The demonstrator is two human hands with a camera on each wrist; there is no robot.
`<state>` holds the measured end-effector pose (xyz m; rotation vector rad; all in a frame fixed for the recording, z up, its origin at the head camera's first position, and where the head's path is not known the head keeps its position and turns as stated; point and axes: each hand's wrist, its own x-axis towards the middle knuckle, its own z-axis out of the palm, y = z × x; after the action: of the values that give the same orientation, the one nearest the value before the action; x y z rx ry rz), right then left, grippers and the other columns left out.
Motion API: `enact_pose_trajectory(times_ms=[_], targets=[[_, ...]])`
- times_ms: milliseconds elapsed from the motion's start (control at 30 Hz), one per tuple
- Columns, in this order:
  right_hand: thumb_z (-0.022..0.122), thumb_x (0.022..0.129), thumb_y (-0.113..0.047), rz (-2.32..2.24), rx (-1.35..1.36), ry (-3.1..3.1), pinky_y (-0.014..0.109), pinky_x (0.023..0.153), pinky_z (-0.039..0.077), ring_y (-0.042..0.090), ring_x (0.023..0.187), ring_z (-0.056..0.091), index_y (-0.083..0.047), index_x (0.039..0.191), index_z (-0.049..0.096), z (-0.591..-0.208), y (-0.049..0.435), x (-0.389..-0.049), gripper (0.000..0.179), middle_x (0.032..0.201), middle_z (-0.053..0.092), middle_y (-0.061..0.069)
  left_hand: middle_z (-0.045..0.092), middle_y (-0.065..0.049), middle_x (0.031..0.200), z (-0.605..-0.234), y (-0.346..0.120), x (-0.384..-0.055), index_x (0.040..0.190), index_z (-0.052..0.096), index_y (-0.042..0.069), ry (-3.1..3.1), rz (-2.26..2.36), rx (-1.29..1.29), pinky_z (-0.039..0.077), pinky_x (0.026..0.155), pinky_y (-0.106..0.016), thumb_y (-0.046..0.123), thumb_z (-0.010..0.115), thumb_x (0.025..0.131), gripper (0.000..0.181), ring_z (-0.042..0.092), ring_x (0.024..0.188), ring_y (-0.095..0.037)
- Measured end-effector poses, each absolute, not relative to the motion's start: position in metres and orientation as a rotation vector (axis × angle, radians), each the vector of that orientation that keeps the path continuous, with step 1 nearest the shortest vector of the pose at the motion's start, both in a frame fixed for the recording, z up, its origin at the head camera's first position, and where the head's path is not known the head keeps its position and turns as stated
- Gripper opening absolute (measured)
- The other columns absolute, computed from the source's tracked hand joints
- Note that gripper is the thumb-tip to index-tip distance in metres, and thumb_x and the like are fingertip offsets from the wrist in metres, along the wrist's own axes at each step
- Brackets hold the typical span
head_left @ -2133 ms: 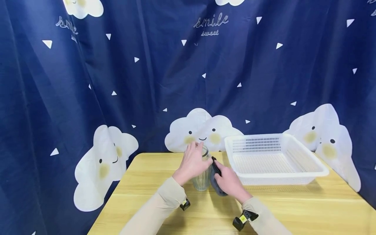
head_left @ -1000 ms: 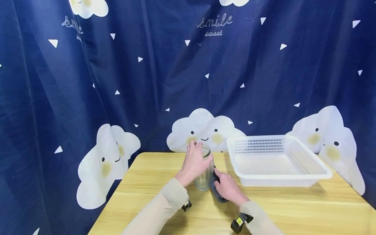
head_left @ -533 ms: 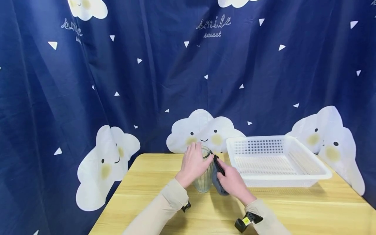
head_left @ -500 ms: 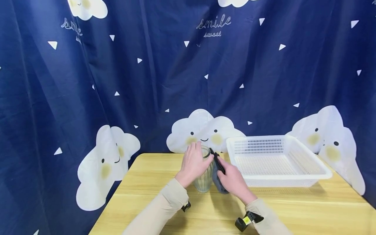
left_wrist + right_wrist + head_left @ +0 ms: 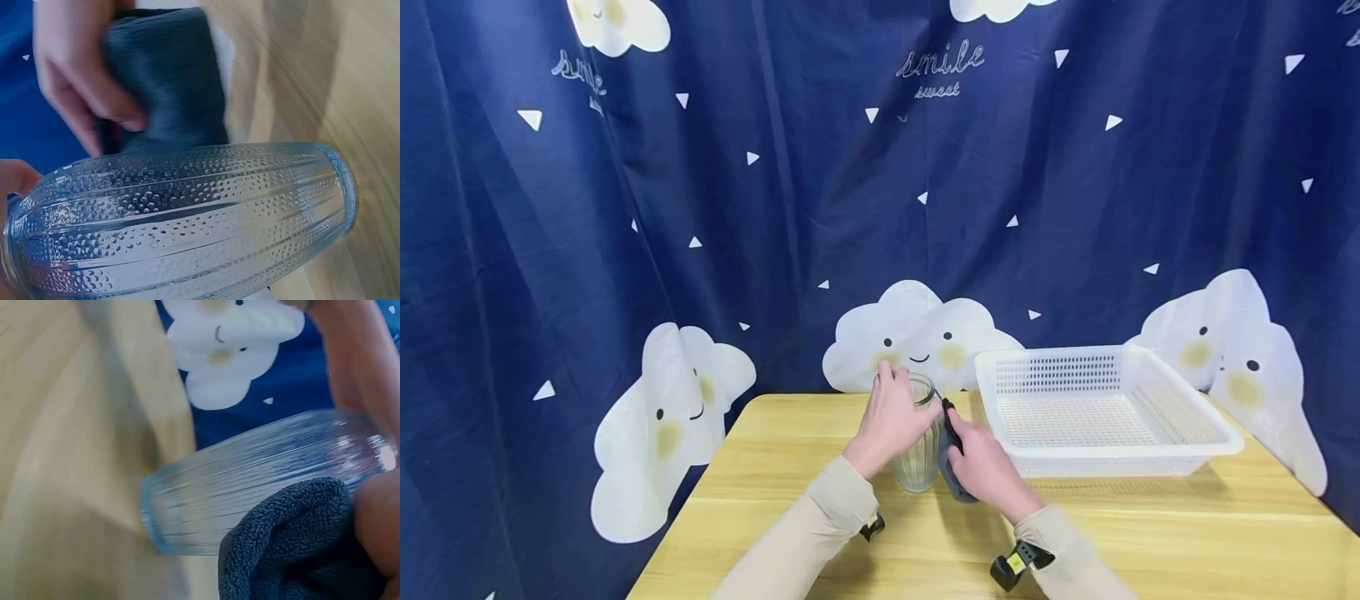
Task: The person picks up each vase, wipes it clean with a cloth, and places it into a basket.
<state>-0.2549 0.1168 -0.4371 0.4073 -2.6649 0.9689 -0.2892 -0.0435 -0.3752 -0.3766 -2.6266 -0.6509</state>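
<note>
A clear glass vase (image 5: 916,462), ribbed and dimpled, stands upright on the wooden table in the head view. My left hand (image 5: 891,421) grips it around the upper part, just below the rim. In my right hand (image 5: 983,467) is a folded dark grey cloth (image 5: 953,479), held against the vase's right side. The left wrist view has the vase (image 5: 200,219) lying across the frame, with the cloth (image 5: 172,81) pressed along its wall. Fuzzy pile shows on the cloth (image 5: 294,525) in the right wrist view, where it covers part of the vase (image 5: 212,494).
A white perforated plastic basket (image 5: 1112,454) sits at the back right of the wooden table (image 5: 760,500), close to my right hand. Behind the table's far edge hangs a dark blue curtain (image 5: 820,208) printed with clouds and triangles.
My right hand has moved the cloth down and then up along the vase's side, and now slightly down and left again. The left hand keeps its hold near the rim.
</note>
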Motion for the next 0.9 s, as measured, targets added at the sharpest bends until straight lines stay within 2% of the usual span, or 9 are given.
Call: enact_pose_trajectory(times_ms=[100,233,400,500,633,800,900], targets=[[0.059,0.094,-0.007,0.971,0.394,-2.743,0.046,0.083,0.055,0.034,0.111,0.066,0.003,0.149,0.043,-0.450,0.115,-0.258,0.058,0.134,0.061,0.027,0.043,-0.017,0.122,-0.373,-0.045,-0.289,0.137,0.053,-0.006,-2.658,-0.680,-0.377,0.050,0.094,-0.042,0.053,0.067,0.085,0.080,0.053,0.109,-0.031],[0.059,0.094,-0.010,0.949,0.387,-2.821,0.046,0.083,0.054,0.034,0.113,0.066,0.002,0.149,0.045,-0.465,0.113,-0.261,0.058,0.135,0.061,0.026,0.043,-0.018,0.128,-0.369,-0.048,-0.289,0.146,0.048,-0.004,-2.708,-0.711,-0.375,0.051,0.094,-0.043,0.058,0.070,0.085,0.089,0.056,0.110,-0.031],[0.060,0.093,-0.008,1.003,0.405,-2.816,0.045,0.081,0.054,0.032,0.112,0.065,0.000,0.147,0.049,-0.474,0.114,-0.263,0.056,0.135,0.061,0.026,0.045,-0.015,0.127,-0.365,-0.050,-0.287,0.148,0.046,-0.001,-2.755,-0.686,-0.371,0.052,0.090,-0.041,0.060,0.069,0.084,0.092,0.059,0.100,-0.028],[0.061,0.093,-0.007,1.040,0.410,-2.806,0.046,0.084,0.054,0.032,0.112,0.065,-0.001,0.146,0.051,-0.471,0.117,-0.262,0.054,0.134,0.061,0.025,0.048,-0.015,0.130,-0.362,-0.051,-0.284,0.147,0.047,0.000,-2.770,-0.628,-0.372,0.053,0.091,-0.042,0.061,0.069,0.084,0.091,0.062,0.102,-0.030],[0.061,0.093,-0.006,1.074,0.408,-2.777,0.048,0.088,0.054,0.034,0.113,0.065,-0.001,0.146,0.051,-0.459,0.119,-0.257,0.053,0.134,0.062,0.026,0.053,-0.016,0.136,-0.358,-0.051,-0.280,0.146,0.050,0.000,-2.773,-0.547,-0.396,0.050,0.097,-0.045,0.057,0.070,0.084,0.086,0.061,0.114,-0.035],[0.059,0.093,-0.006,1.070,0.399,-2.700,0.043,0.080,0.054,0.027,0.101,0.066,0.000,0.146,0.051,-0.435,0.121,-0.251,0.053,0.131,0.063,0.026,0.054,-0.016,0.138,-0.354,-0.050,-0.278,0.145,0.052,0.002,-2.786,-0.509,-0.436,0.050,0.098,-0.045,0.053,0.071,0.087,0.080,0.060,0.118,-0.034],[0.060,0.092,-0.006,1.040,0.401,-2.635,0.044,0.083,0.055,0.028,0.106,0.066,-0.001,0.146,0.050,-0.421,0.123,-0.249,0.055,0.132,0.063,0.026,0.053,-0.016,0.138,-0.351,-0.049,-0.279,0.146,0.050,0.002,-2.803,-0.519,-0.464,0.050,0.099,-0.045,0.048,0.071,0.087,0.078,0.059,0.119,-0.034]])
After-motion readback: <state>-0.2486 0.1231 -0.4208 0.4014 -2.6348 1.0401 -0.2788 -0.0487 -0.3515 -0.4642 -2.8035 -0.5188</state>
